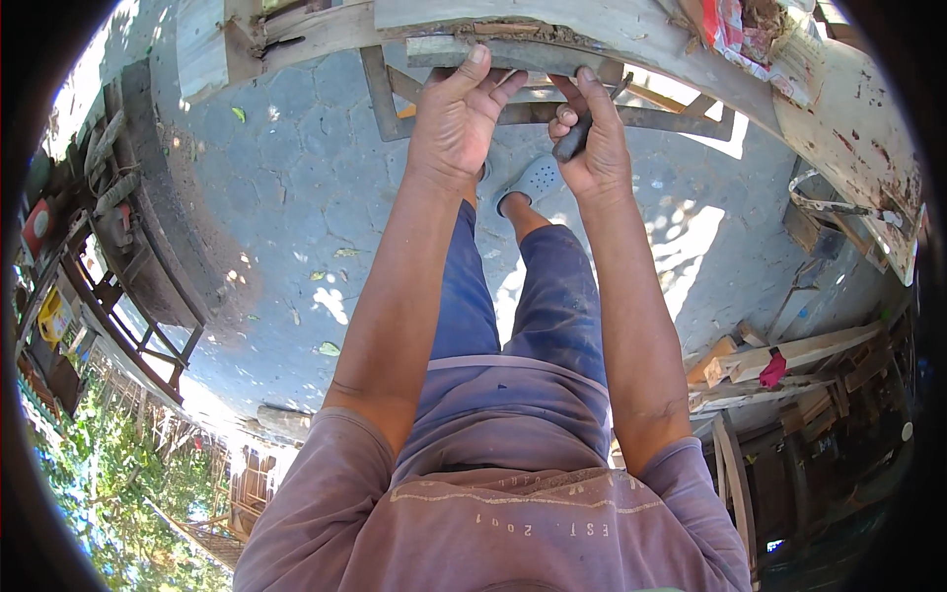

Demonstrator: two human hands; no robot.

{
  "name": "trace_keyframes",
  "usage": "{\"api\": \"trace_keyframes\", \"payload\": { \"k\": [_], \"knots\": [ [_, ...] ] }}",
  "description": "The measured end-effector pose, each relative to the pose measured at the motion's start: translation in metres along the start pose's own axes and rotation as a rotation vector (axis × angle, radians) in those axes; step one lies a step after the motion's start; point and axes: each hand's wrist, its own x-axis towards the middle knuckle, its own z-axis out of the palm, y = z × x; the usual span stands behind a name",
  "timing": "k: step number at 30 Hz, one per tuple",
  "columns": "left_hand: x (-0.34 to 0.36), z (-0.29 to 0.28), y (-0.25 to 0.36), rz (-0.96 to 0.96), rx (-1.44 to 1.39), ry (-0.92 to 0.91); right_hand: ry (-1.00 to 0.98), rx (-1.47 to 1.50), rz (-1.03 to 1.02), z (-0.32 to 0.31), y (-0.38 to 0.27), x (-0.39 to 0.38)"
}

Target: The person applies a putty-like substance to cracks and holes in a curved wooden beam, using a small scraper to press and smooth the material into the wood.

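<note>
Right hand [602, 143] gripping dark handle [570, 145], butt angled near-left; left hand [456, 120] at crosswise wooden strip [547, 57], grip unclear; shirt [533, 538] lettered.

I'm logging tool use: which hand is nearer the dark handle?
Right. The right hand has fingers curled around the dark handle; the left hand is apart from it, to its left, at the weathered wood strip.

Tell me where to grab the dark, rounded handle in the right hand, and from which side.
Probably grip the handle by its exposed blunt end, coming from the picture's lower left: that end juts out that way from the right hand, which covers much of the rest.
</note>
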Motion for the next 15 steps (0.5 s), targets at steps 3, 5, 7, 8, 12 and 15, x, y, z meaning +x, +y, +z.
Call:
{"api": "trace_keyframes", "payload": {
  "k": [3,5,7,8,12,15],
  "knots": [
    [0.004,-0.004,0.001,-0.020,-0.004,0.005,-0.001,-0.004,0.004,-0.001,0.002,0.003],
    [0.008,-0.006,-0.001,-0.036,-0.016,0.013,0.012,-0.012,0.010,-0.002,0.003,0.005],
    [0.007,-0.011,0.001,-0.056,-0.013,0.022,0.044,-0.021,0.014,-0.002,0.006,0.007],
    [0.010,-0.014,0.002,-0.062,-0.007,0.016,0.057,-0.028,-0.003,0.000,0.009,0.007],
    [0.004,-0.025,0.009,-0.118,0.088,0.005,0.074,-0.022,-0.057,0.002,0.020,-0.006],
    [-0.020,-0.022,0.031,-0.284,0.342,0.013,0.119,0.019,-0.098,-0.005,0.019,-0.020]
  ]
}}
